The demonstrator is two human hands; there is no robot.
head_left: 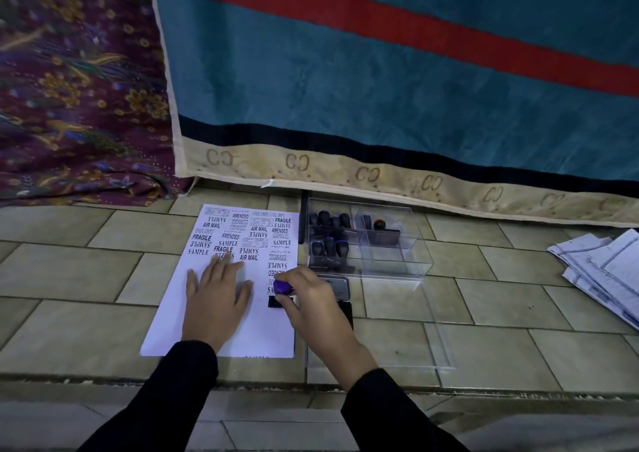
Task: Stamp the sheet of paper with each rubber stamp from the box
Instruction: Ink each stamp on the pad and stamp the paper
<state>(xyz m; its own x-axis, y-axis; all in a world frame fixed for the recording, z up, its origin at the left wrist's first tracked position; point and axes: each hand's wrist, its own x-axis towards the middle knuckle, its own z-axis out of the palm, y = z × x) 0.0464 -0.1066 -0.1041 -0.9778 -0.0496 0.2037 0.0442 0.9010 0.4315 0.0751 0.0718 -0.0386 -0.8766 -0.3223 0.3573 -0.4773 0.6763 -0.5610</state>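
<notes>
A white sheet of paper lies on the tiled floor, its upper half covered with black stamp prints such as SAMPLE, FRAGILE and AIR MAIL. My left hand lies flat on the sheet with straight fingers. My right hand grips a rubber stamp with a purple knob, its black base down on the sheet's right side. To the right stands a clear plastic box holding several more dark-handled stamps.
An ink pad sits just behind my right hand, partly hidden. The box's clear lid lies flat in front of the box. A stack of printed papers lies at far right. A teal and red carpet hangs behind.
</notes>
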